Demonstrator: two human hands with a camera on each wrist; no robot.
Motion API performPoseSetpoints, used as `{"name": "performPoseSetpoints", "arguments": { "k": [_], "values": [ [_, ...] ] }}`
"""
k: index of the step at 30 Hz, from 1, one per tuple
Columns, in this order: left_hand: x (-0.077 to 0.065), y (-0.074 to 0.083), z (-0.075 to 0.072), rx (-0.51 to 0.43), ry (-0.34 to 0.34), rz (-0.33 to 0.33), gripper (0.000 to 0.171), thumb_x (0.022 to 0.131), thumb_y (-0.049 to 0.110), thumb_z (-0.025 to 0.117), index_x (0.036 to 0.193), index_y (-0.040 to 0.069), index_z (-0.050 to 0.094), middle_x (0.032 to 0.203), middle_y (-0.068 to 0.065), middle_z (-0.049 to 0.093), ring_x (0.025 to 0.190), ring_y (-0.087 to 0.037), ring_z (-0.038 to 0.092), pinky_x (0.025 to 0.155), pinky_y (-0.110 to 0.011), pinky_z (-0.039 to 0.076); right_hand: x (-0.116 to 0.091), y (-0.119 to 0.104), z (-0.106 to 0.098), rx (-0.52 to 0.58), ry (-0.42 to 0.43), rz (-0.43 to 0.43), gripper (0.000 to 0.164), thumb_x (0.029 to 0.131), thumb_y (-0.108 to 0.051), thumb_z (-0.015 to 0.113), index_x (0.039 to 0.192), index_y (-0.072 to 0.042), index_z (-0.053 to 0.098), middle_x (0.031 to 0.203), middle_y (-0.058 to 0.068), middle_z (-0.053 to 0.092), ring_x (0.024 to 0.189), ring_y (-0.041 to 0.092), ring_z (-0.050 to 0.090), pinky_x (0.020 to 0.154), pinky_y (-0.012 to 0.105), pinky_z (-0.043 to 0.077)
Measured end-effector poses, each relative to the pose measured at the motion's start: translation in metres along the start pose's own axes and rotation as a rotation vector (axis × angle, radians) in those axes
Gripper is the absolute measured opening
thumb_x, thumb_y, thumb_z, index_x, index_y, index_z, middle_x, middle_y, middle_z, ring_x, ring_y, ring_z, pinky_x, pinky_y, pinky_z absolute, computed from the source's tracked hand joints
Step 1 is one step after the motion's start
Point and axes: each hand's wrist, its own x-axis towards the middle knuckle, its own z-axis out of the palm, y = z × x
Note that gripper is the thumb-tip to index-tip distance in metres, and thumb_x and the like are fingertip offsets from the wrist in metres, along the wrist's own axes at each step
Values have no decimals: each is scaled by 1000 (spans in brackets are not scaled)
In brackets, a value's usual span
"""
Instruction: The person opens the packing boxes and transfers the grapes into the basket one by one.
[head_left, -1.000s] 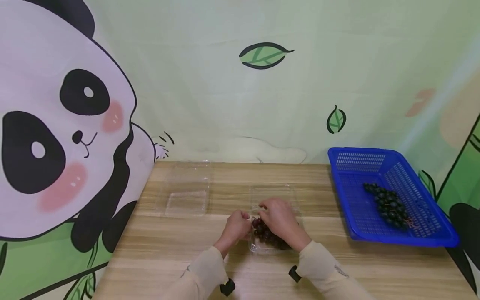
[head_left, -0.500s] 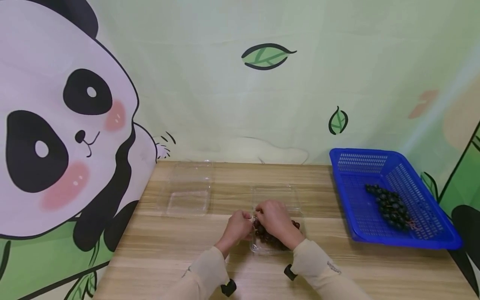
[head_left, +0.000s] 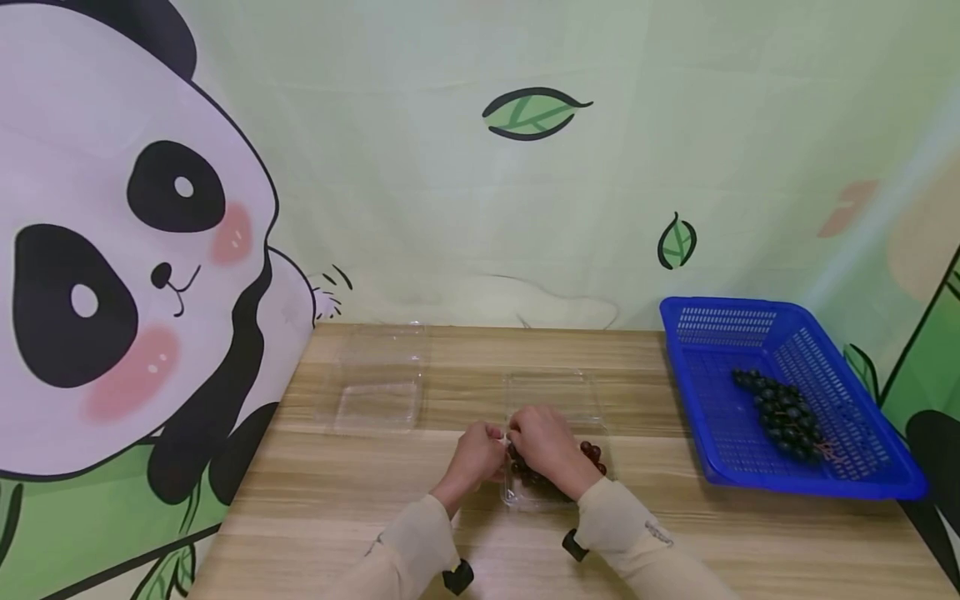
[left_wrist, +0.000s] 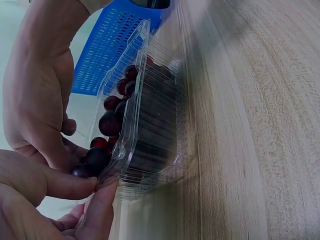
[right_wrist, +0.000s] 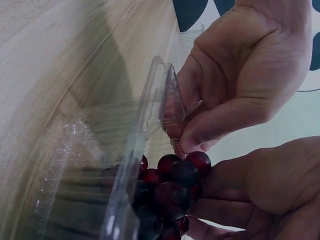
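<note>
A clear plastic clamshell box stands on the table with its lid folded back. Dark red grapes fill it and show partly above the rim. My left hand pinches the box's near-left rim between thumb and forefinger, as the left wrist view shows. My right hand reaches over the box from the right, its fingers curled round grapes at the left end. In the right wrist view, these fingers lie against the back of the bunch. The right thumb is hidden there.
A second clear plastic box, lid raised, stands at the back left. At the right is a blue perforated basket holding a bunch of dark grapes. A panda-printed cloth hangs behind the wooden table.
My right hand has moved left and slightly down over the box, so more grapes show at its right side. My left hand has stayed at the rim.
</note>
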Motion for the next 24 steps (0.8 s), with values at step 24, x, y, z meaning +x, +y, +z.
{"name": "performPoseSetpoints", "arguments": {
  "k": [24],
  "values": [
    [-1,1,0,2,2,-9,29,81,-10,46,108,-11,58,78,-13,63,64,-28,68,56,-41,61,18,15,-7,234,-307,-25,30,82,7,65,59,-10,55,56,-9,39,54,9,34,55,23,30]
  ]
}}
